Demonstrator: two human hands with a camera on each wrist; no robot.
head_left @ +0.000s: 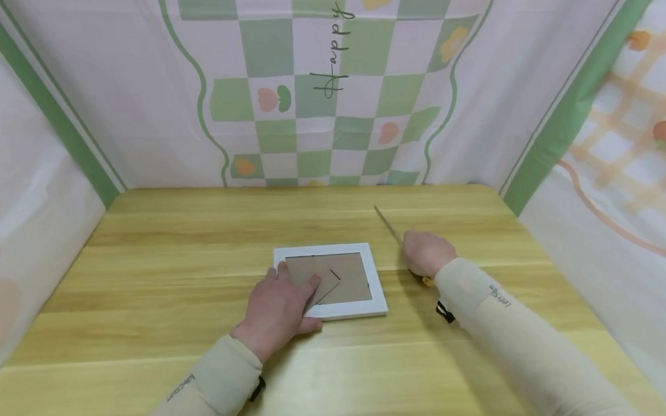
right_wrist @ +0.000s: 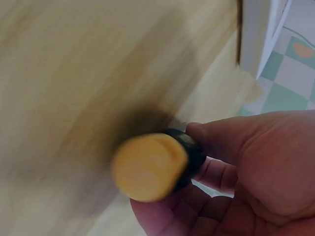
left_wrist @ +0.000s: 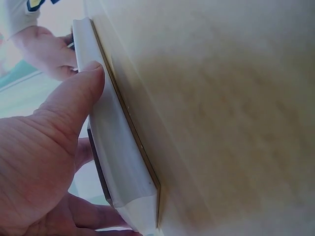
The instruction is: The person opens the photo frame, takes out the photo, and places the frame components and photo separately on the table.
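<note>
While the left hand (head_left: 276,306) holds a white frame (head_left: 376,287) against the wooden table (head_left: 340,369), the right hand (head_left: 428,253) grips a screwdriver (head_left: 387,224) just beside it; brown backing (head_left: 351,275) already sits inside, though whether tool work remains cannot be told.

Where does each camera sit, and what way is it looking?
Head: on the person's head, looking forward and down at the table and white frame; the left hand, right hand and both sleeves show.
Left wrist: on that wrist, looking at the frame's side; both hands and a bit of right sleeve show.
Right wrist: on that wrist, looking at the yellow end of a tool; the right hand shows.
Head and left wrist both show both hands.
</note>
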